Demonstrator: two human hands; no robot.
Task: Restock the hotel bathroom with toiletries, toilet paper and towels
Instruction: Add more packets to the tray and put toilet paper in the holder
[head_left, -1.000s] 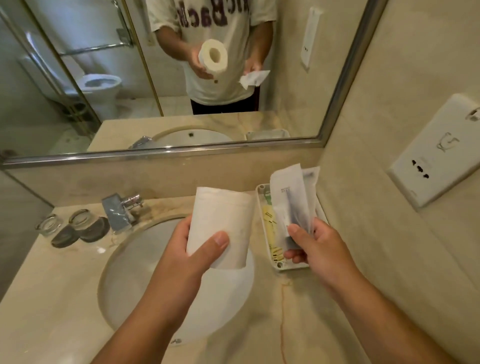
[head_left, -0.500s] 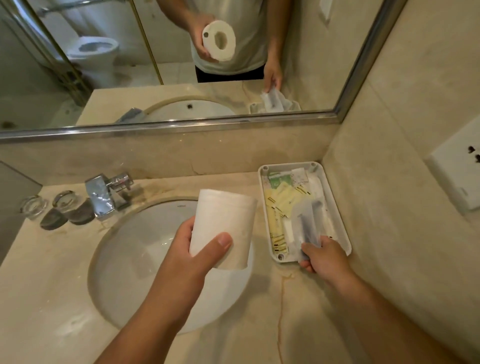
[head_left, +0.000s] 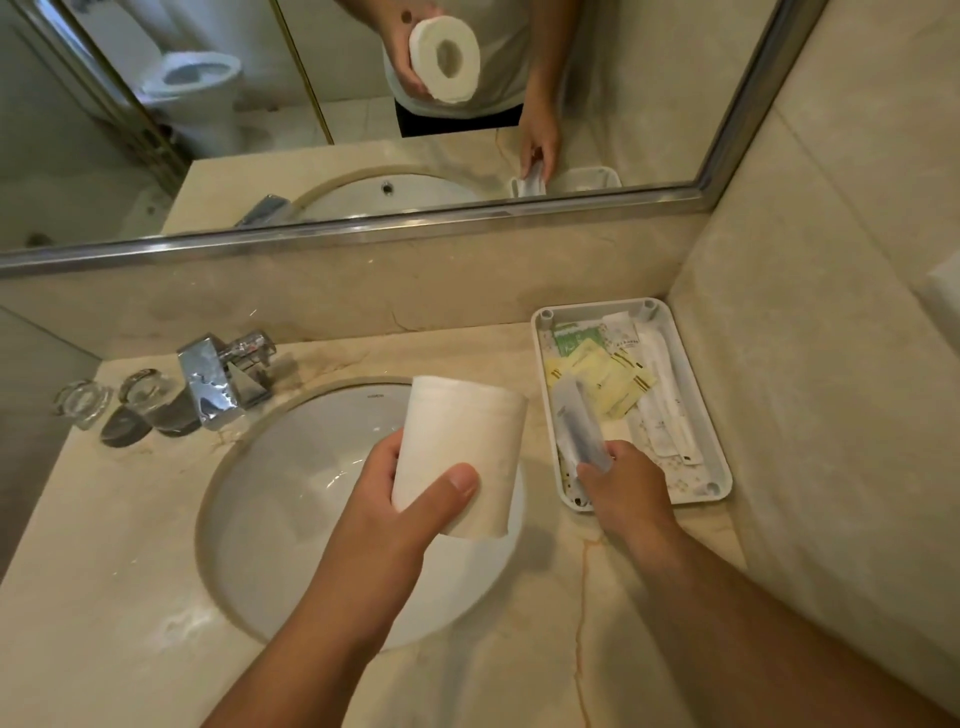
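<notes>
Head view: one camera looking down over the bench towards the corner under the mirror.
Left hand: clamped round the toilet paper roll, thumb across the front, the same grasp as a second ago.
Toilet paper roll: held up over the sink basin, tilted, clear of the bench. It has barely shifted.
Right hand: here is the change. A second ago it held the packets high above the tray; now it is down at the tray's near end, fingers curled on the near end of the clear packet.
Clear packet: lying along the left side of the white tray, further left than half a second ago, something dark showing inside it.
Tray: against the right wall in the bench's back corner, holding yellow sachets and white wrapped items beside the packet.
Tap: chrome, behind the basin on the left.
Glasses: two, just left of the tap, side by side.
Mirror: shows the roll end-on in one hand and the other hand down at the tray.
</notes>
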